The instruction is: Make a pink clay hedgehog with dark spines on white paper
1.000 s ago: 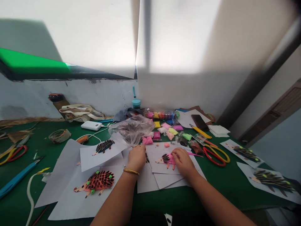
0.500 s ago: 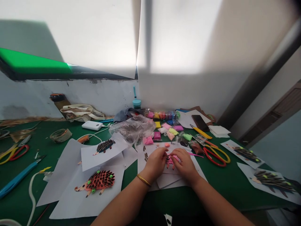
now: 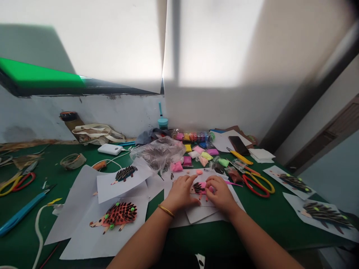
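A small pink clay hedgehog (image 3: 198, 188) with dark seed-like spines at its left part lies on white paper (image 3: 200, 215) between my hands. My left hand (image 3: 182, 191) rests at its left side, thumb and fingers spread apart around the head end, holding nothing. Over the hedgehog's right part, my right hand (image 3: 219, 193) has its thumb and index finger pinched together; whatever is between them is too small to make out. A pink pointed tool (image 3: 235, 184) sticks out to the right behind my right hand. A few dark seeds (image 3: 172, 175) lie on the paper beyond my left hand.
Finished hedgehog pictures lie left (image 3: 120, 218) and right (image 3: 294, 182). Behind my hands are colourful clay packets (image 3: 206, 156) and a plastic bag (image 3: 159, 153). Red-and-yellow scissors (image 3: 256, 186), a yellow cutter (image 3: 241, 157) and a phone (image 3: 238, 145) sit at right; a blue tool (image 3: 24, 212) lies far left.
My left hand has moved a little left and its fingers have opened away from my right hand. More of the hedgehog's spiny part now shows between the hands.
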`<state>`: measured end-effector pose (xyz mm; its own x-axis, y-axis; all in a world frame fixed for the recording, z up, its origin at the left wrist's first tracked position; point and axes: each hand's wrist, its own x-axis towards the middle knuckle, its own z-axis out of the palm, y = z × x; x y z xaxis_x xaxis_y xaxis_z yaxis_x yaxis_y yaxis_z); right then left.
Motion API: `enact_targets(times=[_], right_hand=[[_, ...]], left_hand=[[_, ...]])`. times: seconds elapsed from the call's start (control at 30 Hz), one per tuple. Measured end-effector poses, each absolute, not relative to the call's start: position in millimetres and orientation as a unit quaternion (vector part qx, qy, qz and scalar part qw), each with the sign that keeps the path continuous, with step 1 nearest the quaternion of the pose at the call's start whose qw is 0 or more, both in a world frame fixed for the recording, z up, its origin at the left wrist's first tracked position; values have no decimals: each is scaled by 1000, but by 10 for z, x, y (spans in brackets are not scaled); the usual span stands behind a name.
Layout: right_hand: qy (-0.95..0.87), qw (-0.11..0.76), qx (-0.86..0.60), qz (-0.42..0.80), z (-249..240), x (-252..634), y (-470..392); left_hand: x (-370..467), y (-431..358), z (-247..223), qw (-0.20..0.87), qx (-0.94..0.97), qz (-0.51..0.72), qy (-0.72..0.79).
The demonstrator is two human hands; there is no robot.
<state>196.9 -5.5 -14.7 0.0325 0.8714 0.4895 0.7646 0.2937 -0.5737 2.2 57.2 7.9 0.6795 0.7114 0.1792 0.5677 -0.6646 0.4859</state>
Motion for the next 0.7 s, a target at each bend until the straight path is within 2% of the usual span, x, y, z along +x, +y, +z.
enact_targets(times=[0.2,0.7], right_hand=[[-696,387,-601,66,-179,1972,-44],[-725,361,-584,56,-186,1965,-48]], left_hand=[[14,586,54,183,900,141,369],[16,577,47,198,896,143,370]])
